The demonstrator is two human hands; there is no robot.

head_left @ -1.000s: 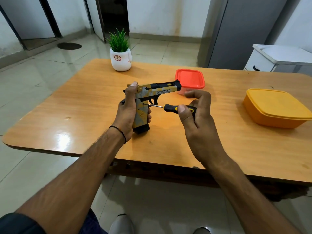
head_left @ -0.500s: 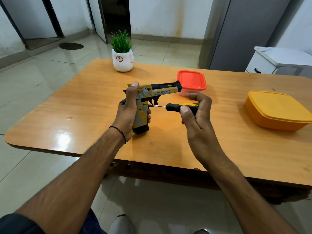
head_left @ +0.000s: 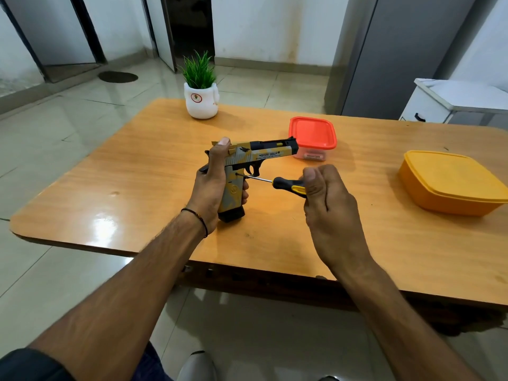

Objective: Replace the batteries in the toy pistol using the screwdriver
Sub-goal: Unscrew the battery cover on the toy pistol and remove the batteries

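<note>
The left hand (head_left: 211, 185) wraps its fingers round the grip of the yellow-and-grey plastic toy pistol (head_left: 264, 155), which stands butt-down on the orange wooden table (head_left: 154, 188) with its barrel pointing right. The right hand (head_left: 330, 204) curls its fingers round the handle of the black-and-yellow screwdriver (head_left: 286, 185). The shaft lies almost level, its tip pointing left at a screw hole high on the grip.

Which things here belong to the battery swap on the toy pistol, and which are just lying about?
Job in hand: toy pistol, gripped by the left hand; screwdriver, gripped by the right hand, tip at the pistol's grip.
Lying about: potted plant; red-lidded box, contents unclear; orange box.
</note>
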